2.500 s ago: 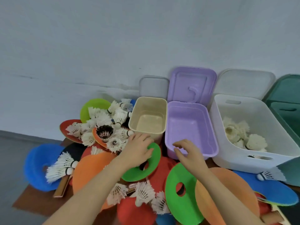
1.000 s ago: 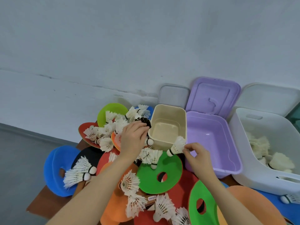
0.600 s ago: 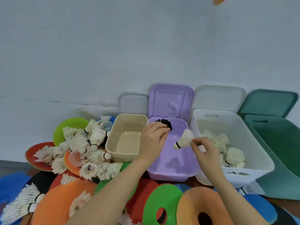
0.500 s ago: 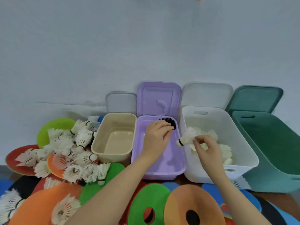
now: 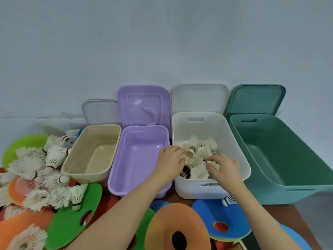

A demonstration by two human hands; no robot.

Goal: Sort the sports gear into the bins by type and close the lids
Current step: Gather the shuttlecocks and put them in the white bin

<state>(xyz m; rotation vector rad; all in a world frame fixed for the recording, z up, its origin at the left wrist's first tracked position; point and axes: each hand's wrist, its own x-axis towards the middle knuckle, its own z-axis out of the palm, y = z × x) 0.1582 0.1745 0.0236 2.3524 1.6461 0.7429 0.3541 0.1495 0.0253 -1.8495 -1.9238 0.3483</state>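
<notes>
Both hands reach into the white bin [image 5: 241, 170], which holds a heap of white shuttlecocks [image 5: 200, 150]. My left hand [image 5: 171, 161] hangs over the bin's front left corner with loosened fingers. A black shuttlecock [image 5: 185, 173] lies just under them. My right hand [image 5: 225, 167] is curled over a white shuttlecock [image 5: 214, 164] on the heap. The beige bin [image 5: 91, 156], purple bin [image 5: 137, 159] and green bin [image 5: 281, 152] are open with nothing inside. Their lids, such as the purple lid [image 5: 144, 103], lean on the wall behind.
More white shuttlecocks [image 5: 45, 170] are piled at the left on coloured flat discs. Green [image 5: 68, 222], orange [image 5: 173, 224] and blue [image 5: 223, 215] discs with holes cover the table's front. One shuttlecock [image 5: 228, 201] lies below the white bin.
Both hands moved right from the purple bin and down into the white bin. The black shuttlecock left my left fingers and now lies inside. The white one is lowered onto the heap.
</notes>
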